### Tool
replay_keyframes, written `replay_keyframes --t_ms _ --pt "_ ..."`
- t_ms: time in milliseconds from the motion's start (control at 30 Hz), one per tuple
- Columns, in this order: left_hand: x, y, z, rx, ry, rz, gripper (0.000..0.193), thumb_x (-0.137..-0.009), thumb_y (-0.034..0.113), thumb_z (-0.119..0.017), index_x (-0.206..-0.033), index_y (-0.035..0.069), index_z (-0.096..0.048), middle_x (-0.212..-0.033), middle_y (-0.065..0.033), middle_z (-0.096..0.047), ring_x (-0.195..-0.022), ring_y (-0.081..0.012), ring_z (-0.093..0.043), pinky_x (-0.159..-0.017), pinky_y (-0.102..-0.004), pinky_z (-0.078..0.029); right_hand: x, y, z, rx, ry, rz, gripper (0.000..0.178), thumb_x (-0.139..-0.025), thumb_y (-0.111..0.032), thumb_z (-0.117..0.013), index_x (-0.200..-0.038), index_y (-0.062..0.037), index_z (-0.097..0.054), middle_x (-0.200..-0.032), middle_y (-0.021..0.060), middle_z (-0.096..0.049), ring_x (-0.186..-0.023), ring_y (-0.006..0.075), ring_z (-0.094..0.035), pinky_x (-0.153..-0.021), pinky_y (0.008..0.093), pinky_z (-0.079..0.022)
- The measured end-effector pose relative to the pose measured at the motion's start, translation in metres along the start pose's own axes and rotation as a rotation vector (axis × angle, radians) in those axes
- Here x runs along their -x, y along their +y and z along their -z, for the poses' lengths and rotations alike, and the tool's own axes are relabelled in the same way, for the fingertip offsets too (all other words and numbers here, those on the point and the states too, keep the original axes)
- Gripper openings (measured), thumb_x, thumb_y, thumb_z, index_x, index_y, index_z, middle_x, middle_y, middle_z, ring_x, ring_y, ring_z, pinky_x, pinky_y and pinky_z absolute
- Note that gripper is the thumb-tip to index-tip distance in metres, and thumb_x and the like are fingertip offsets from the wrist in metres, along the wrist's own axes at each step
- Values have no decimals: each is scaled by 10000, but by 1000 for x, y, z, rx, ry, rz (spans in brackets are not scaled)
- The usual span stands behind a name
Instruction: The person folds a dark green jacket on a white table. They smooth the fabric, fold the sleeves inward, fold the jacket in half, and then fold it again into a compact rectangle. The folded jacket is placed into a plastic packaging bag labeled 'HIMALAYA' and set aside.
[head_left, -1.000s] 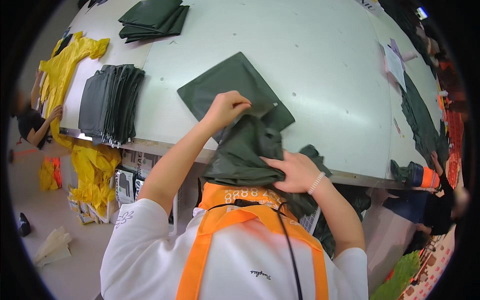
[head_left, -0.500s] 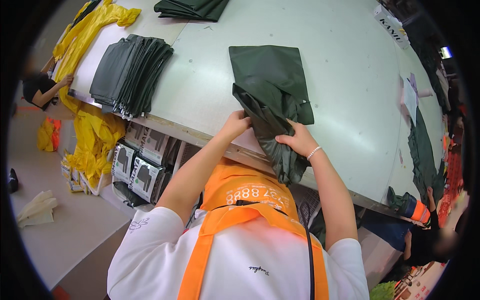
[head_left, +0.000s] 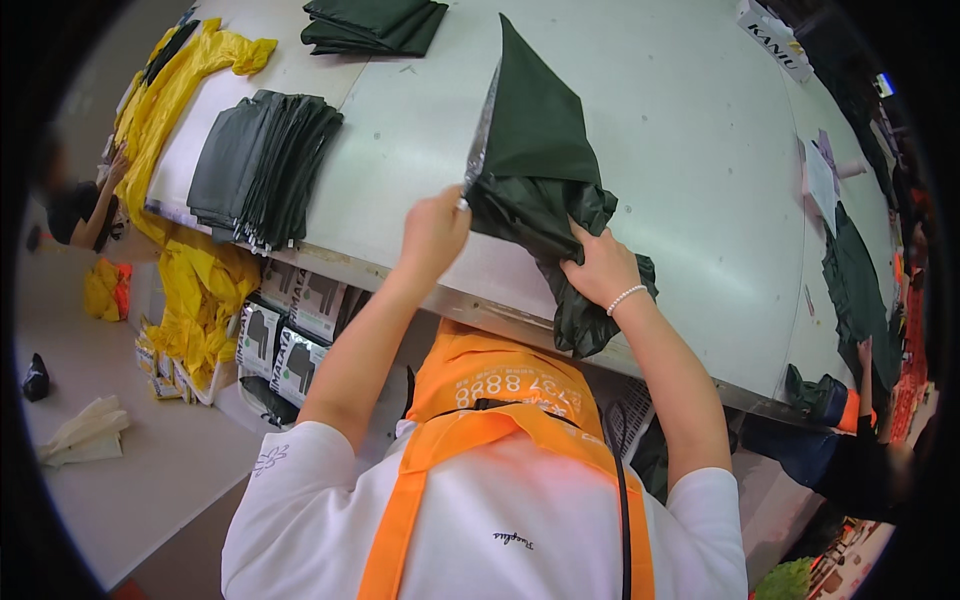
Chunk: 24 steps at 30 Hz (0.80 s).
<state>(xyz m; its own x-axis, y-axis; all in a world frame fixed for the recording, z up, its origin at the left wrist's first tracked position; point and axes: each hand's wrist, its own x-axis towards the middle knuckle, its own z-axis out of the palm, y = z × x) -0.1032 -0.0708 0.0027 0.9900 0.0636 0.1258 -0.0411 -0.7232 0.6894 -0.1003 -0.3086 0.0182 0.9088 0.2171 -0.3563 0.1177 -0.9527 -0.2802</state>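
The left hand [head_left: 432, 232] is closed in a pinch on the open edge of a dark green flat plastic pouch [head_left: 528, 130], holding that edge raised off the pale grey work table [head_left: 690, 150] so the pouch stands tilted, its pointed corner toward the far side of the table. The right hand [head_left: 600, 268] lies with curled fingers gripping a crumpled dark green fabric garment [head_left: 545, 225], whose upper part sits at the mouth of the pouch while its lower part hangs over the near metal table edge [head_left: 480, 310]. Both hands are near each other at the near side of the table, directly above an orange apron [head_left: 480, 400] worn by the person. To the left on the table lies a fanned stack of dark grey flat pouches [head_left: 262, 165]; a folded pile of dark green garments [head_left: 372, 24] lies at the far edge. Yellow fabric garments [head_left: 190, 70] drape over the left table end.
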Motion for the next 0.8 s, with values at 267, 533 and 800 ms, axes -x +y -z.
replay_keyframes --t_ms 267,533,800 --pt "70 3 -48 140 -700 -136 261 -760 197 -599 -945 13 -613 -706 -202 -611 -680 -389 -604 -630 -472 -469 -6 2 -10 -203 202 82 507 -701 -300 -654 -1177 -136 -595 -952 234 -625 -816 390 -624 -772 429 -506" --pt "-49 80 -56 -480 -243 -437 181 -692 225 -663 -738 51 -643 -784 -104 -603 -791 -283 -601 -666 -390 -504 11 -18 -24 145 81 259 376 -687 -277 -662 -1012 -91 -624 -1099 318 -539 -786 327 -644 -696 395 -519" --pt "22 96 -85 -352 -327 -935 129 -648 136 -617 -772 101 -609 -799 -36 -549 -789 -204 -537 -707 -303 -444 -4 12 -87 1 296 147 345 -773 -331 -611 -1002 -74 -603 -1068 164 -605 -1021 264 -576 -776 393 -494"
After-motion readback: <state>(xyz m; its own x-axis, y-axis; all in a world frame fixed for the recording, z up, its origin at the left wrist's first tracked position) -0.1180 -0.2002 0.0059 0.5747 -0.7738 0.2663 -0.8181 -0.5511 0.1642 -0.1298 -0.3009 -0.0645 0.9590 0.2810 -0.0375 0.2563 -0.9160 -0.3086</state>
